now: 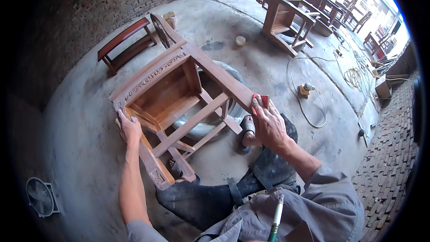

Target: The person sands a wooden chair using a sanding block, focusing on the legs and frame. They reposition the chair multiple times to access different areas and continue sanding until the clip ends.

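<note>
A carved wooden chair (pixel 154 144) lies tipped over in front of me, its legs pointing toward me and its open underside showing. It rests over a round, pale, tyre-like ring (pixel 233 72). My left hand (pixel 130 129) grips the chair's left edge beside the carved apron, thumb on the near side. On the right, my right hand (pixel 270 123) presses a red sheet of sandpaper (pixel 264 101) against the end of a chair leg (pixel 237 94). The fingers lie over the sheet and hide part of it.
A small dark red bench (pixel 123 39) stands at the back left. Another upturned chair (pixel 280 18) sits at the back right. A yellow corded power tool (pixel 306 89) lies on the floor to the right. A fan (pixel 40 197) stands at lower left; a paintbrush (pixel 277 217) is at my shirt.
</note>
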`<control>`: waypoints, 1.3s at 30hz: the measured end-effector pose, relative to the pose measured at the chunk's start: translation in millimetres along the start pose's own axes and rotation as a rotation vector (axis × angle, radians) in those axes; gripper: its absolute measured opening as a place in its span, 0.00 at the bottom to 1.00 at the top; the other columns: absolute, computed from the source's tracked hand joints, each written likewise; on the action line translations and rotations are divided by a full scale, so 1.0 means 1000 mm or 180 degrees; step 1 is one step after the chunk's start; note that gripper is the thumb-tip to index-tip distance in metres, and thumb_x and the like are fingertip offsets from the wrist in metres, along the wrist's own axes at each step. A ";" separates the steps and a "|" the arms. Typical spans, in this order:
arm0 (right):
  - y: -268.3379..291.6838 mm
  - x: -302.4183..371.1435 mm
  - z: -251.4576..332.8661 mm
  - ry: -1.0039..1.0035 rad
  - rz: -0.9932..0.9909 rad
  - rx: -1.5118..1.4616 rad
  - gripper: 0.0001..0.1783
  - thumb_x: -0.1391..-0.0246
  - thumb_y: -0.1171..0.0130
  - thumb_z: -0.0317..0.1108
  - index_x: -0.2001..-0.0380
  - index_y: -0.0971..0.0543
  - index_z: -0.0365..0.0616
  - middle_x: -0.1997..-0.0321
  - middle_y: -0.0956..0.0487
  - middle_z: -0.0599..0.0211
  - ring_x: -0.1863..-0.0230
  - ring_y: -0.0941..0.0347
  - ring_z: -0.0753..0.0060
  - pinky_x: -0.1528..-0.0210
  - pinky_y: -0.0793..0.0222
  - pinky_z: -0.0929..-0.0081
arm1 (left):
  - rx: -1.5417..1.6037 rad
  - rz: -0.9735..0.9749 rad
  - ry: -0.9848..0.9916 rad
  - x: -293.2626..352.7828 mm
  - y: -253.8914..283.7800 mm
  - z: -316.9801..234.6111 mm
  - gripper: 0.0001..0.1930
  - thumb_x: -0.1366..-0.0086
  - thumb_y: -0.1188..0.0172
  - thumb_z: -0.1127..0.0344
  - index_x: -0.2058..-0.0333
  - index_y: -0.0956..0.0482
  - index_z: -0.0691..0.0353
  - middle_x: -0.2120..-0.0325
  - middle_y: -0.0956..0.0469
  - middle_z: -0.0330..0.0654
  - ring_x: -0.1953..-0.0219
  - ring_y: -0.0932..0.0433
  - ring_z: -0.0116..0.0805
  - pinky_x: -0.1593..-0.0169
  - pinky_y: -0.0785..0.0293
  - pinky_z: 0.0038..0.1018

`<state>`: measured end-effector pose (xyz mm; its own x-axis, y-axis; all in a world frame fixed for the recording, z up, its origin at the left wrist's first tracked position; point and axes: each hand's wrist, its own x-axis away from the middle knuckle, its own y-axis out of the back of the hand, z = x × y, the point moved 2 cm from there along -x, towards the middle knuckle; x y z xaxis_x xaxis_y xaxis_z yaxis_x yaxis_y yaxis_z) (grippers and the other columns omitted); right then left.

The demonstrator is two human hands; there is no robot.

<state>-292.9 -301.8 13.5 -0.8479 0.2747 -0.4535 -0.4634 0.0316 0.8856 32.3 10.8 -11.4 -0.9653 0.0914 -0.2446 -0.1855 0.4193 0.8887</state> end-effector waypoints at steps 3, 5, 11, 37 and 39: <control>-0.022 -0.039 -0.004 -0.0064 -0.0219 -0.0287 0.30 0.51 0.45 0.27 0.43 0.32 0.25 0.42 0.27 0.36 0.35 0.36 0.43 0.30 0.44 0.58 | 0.0037 0.0048 -0.0051 -0.006 0.001 -0.012 0.36 0.37 0.46 0.63 0.32 0.47 0.62 0.39 0.36 0.62 0.37 0.35 0.56 0.38 0.35 0.45; -0.042 -0.066 -0.014 -0.0203 -0.0088 -0.0138 0.30 0.51 0.45 0.27 0.43 0.32 0.24 0.43 0.27 0.35 0.35 0.36 0.43 0.31 0.43 0.58 | 0.0126 0.0077 -0.0131 -0.002 -0.002 -0.026 0.36 0.37 0.46 0.63 0.32 0.47 0.62 0.39 0.36 0.62 0.38 0.35 0.56 0.38 0.35 0.45; -0.005 -0.019 0.002 0.0186 -0.0010 0.0029 0.29 0.48 0.45 0.30 0.44 0.32 0.21 0.45 0.27 0.34 0.37 0.35 0.40 0.34 0.39 0.57 | 0.0108 0.0074 0.0055 0.000 0.005 -0.003 0.36 0.37 0.46 0.63 0.32 0.48 0.63 0.38 0.37 0.63 0.37 0.36 0.57 0.36 0.37 0.45; -0.191 -0.296 0.020 0.0624 -0.0101 -0.1104 0.13 0.44 0.51 0.35 0.62 0.20 0.40 0.54 0.21 0.44 0.46 0.27 0.45 0.45 0.30 0.52 | 0.0263 0.0297 0.0258 0.005 0.009 -0.020 0.38 0.36 0.46 0.65 0.31 0.52 0.68 0.32 0.45 0.57 0.30 0.47 0.57 0.32 0.41 0.43; -0.183 -0.304 0.024 0.0000 0.0173 -0.0705 0.12 0.44 0.50 0.38 0.65 0.20 0.45 0.56 0.20 0.49 0.47 0.26 0.48 0.41 0.34 0.53 | 0.0329 0.0249 0.0246 0.004 0.008 -0.020 0.38 0.36 0.46 0.65 0.31 0.52 0.68 0.32 0.44 0.57 0.30 0.46 0.56 0.32 0.41 0.43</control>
<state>55.3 -368.3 -8.3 -0.8732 0.2703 -0.4056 -0.4622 -0.1951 0.8651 23.1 -3.7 2.7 -0.9881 0.0595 -0.1420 -0.0930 0.5048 0.8582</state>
